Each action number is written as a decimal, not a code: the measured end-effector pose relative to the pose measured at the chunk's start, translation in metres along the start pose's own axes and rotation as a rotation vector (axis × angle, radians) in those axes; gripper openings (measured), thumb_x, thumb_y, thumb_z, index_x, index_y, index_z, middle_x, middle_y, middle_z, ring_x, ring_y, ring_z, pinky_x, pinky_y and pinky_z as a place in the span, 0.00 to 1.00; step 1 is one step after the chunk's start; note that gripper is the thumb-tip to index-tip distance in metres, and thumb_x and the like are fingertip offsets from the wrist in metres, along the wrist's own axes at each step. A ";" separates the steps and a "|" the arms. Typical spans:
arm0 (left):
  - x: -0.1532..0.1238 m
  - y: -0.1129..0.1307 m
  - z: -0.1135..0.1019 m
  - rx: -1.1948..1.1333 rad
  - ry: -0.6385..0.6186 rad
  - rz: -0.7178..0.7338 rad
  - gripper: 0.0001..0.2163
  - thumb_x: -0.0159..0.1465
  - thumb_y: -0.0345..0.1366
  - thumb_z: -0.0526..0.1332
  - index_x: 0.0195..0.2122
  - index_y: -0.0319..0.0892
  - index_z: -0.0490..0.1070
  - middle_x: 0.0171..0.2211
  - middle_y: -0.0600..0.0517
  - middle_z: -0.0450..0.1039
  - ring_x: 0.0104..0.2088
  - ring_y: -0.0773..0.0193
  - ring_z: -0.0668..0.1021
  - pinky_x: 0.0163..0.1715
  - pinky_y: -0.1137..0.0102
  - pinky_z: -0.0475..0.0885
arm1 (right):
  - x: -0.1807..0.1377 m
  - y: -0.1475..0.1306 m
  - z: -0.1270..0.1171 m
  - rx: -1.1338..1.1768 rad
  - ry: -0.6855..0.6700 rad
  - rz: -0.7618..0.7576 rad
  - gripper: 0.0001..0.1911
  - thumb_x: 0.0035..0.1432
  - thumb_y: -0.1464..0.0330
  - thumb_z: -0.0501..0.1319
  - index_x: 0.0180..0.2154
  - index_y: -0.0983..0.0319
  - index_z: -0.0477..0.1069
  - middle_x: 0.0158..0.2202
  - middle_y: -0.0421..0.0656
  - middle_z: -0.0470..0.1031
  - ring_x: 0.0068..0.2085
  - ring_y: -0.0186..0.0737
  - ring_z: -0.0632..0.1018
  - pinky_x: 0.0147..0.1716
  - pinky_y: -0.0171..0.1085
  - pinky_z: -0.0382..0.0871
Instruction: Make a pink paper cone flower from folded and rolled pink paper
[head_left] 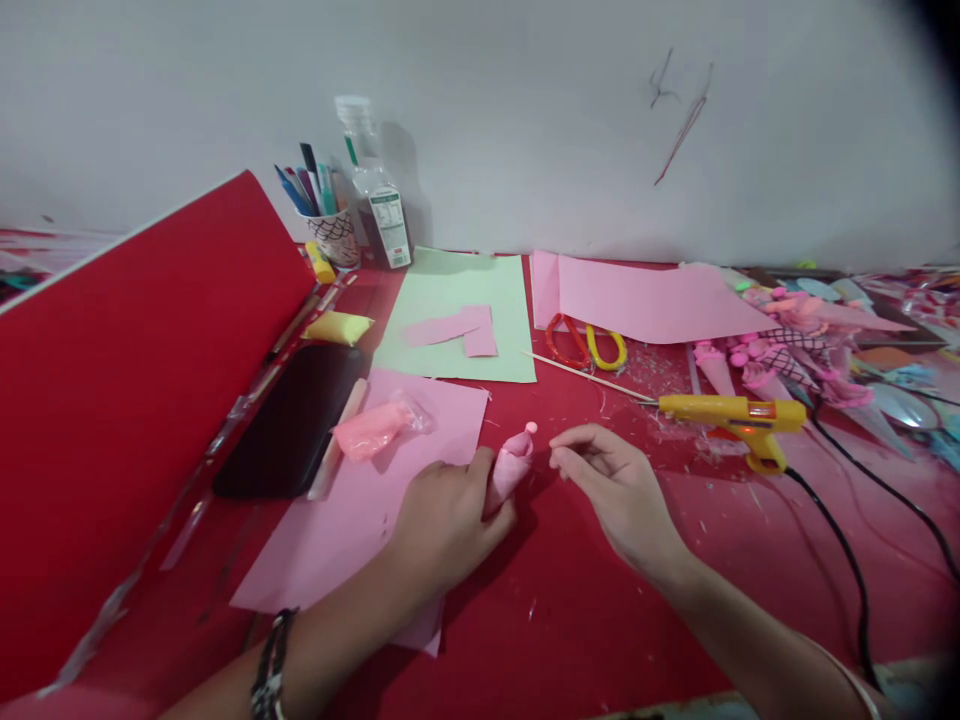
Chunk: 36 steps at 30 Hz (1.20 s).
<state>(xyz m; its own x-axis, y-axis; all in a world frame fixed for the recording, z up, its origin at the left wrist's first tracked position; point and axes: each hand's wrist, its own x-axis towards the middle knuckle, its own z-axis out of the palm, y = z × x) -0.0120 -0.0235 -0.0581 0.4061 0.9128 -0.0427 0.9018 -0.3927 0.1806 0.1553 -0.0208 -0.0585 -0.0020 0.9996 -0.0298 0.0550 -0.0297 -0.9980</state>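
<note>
My left hand (pixel 450 515) is closed around a small rolled pink paper cone (pixel 509 472), its open top tilted up and to the right. A tiny pink ball (pixel 531 428) sits at the cone's upper rim. Just right of the cone, apart from it, my right hand (pixel 611 490) is closed, with thumb and forefinger drawn together. Whatever those fingertips may hold is too small to make out. Under my left arm lies a pink paper sheet (pixel 435 410), with a clear packet of coral-pink clay-like material (pixel 371 432) on it.
A yellow glue gun (pixel 750 415) with a black cord lies right, near a thin stick (pixel 585 374) and scissors (pixel 606 348). Finished-looking pink cones (pixel 787 355) pile up at far right. A phone (pixel 296 420), pen cup (pixel 334 238) and bottle (pixel 386 215) stand left of green paper (pixel 450 280).
</note>
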 end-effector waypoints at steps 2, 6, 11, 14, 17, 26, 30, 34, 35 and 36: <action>0.000 -0.001 0.001 0.020 0.013 0.006 0.07 0.56 0.37 0.50 0.31 0.40 0.62 0.18 0.51 0.69 0.19 0.57 0.72 0.18 0.70 0.57 | 0.000 0.001 0.000 0.019 -0.017 0.006 0.03 0.50 0.70 0.60 0.30 0.60 0.70 0.27 0.38 0.73 0.29 0.31 0.73 0.32 0.33 0.68; 0.000 -0.001 0.001 0.035 0.030 0.019 0.07 0.55 0.36 0.50 0.31 0.40 0.62 0.17 0.50 0.69 0.19 0.57 0.72 0.18 0.70 0.58 | 0.000 0.003 -0.001 0.033 -0.007 -0.043 0.09 0.55 0.68 0.54 0.35 0.59 0.72 0.28 0.40 0.73 0.29 0.31 0.72 0.31 0.34 0.68; -0.001 0.001 0.001 0.037 0.007 0.043 0.07 0.55 0.35 0.50 0.31 0.40 0.62 0.17 0.50 0.69 0.18 0.56 0.72 0.17 0.69 0.59 | -0.001 0.000 0.000 -0.037 -0.047 -0.038 0.07 0.52 0.70 0.57 0.34 0.58 0.72 0.30 0.40 0.74 0.31 0.33 0.74 0.33 0.36 0.71; -0.001 0.002 0.001 0.054 0.001 0.047 0.07 0.55 0.35 0.50 0.31 0.39 0.63 0.18 0.49 0.69 0.18 0.56 0.73 0.17 0.69 0.60 | -0.003 -0.003 0.002 0.011 -0.058 -0.032 0.05 0.51 0.70 0.58 0.33 0.60 0.71 0.31 0.41 0.76 0.33 0.35 0.76 0.36 0.37 0.72; -0.002 0.004 0.002 0.059 -0.009 0.038 0.07 0.55 0.35 0.50 0.31 0.39 0.62 0.18 0.49 0.70 0.19 0.56 0.73 0.17 0.70 0.60 | -0.005 -0.006 0.003 -0.005 -0.039 -0.055 0.04 0.51 0.70 0.58 0.33 0.60 0.69 0.30 0.41 0.76 0.32 0.36 0.77 0.35 0.38 0.72; -0.003 0.008 0.005 0.021 -0.009 0.070 0.09 0.57 0.37 0.49 0.35 0.38 0.62 0.18 0.49 0.71 0.18 0.56 0.73 0.16 0.71 0.57 | -0.008 -0.007 0.002 -0.408 -0.064 -0.351 0.05 0.52 0.71 0.58 0.31 0.57 0.72 0.31 0.40 0.72 0.34 0.36 0.72 0.34 0.37 0.66; -0.004 0.011 0.006 0.011 0.011 0.081 0.09 0.58 0.37 0.48 0.33 0.38 0.62 0.17 0.49 0.70 0.17 0.57 0.73 0.16 0.71 0.57 | -0.007 -0.005 0.002 -0.435 -0.080 -0.335 0.05 0.52 0.71 0.58 0.32 0.57 0.72 0.32 0.41 0.72 0.37 0.38 0.72 0.38 0.39 0.65; -0.004 0.011 0.006 -0.014 0.019 0.074 0.08 0.57 0.36 0.48 0.33 0.38 0.61 0.17 0.49 0.69 0.17 0.57 0.72 0.15 0.71 0.57 | -0.006 -0.005 0.003 -0.427 -0.105 -0.309 0.05 0.52 0.70 0.58 0.31 0.57 0.71 0.32 0.41 0.72 0.37 0.39 0.72 0.36 0.39 0.66; -0.004 0.011 0.006 -0.011 0.021 0.073 0.08 0.57 0.36 0.48 0.33 0.38 0.61 0.17 0.49 0.70 0.17 0.57 0.72 0.15 0.71 0.57 | -0.006 -0.005 0.003 -0.423 -0.110 -0.304 0.05 0.52 0.70 0.58 0.31 0.57 0.71 0.32 0.42 0.72 0.37 0.39 0.72 0.36 0.38 0.66; -0.004 0.011 0.006 -0.005 0.024 0.073 0.08 0.57 0.36 0.48 0.33 0.38 0.61 0.16 0.49 0.70 0.16 0.57 0.72 0.15 0.71 0.57 | -0.006 -0.005 0.003 -0.419 -0.115 -0.297 0.04 0.52 0.70 0.58 0.31 0.57 0.71 0.33 0.42 0.72 0.37 0.39 0.72 0.35 0.38 0.66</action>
<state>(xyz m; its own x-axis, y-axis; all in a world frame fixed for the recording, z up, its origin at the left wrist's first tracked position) -0.0026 -0.0324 -0.0623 0.4671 0.8842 -0.0058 0.8691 -0.4579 0.1870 0.1523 -0.0263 -0.0538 -0.1866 0.9571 0.2219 0.4296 0.2826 -0.8577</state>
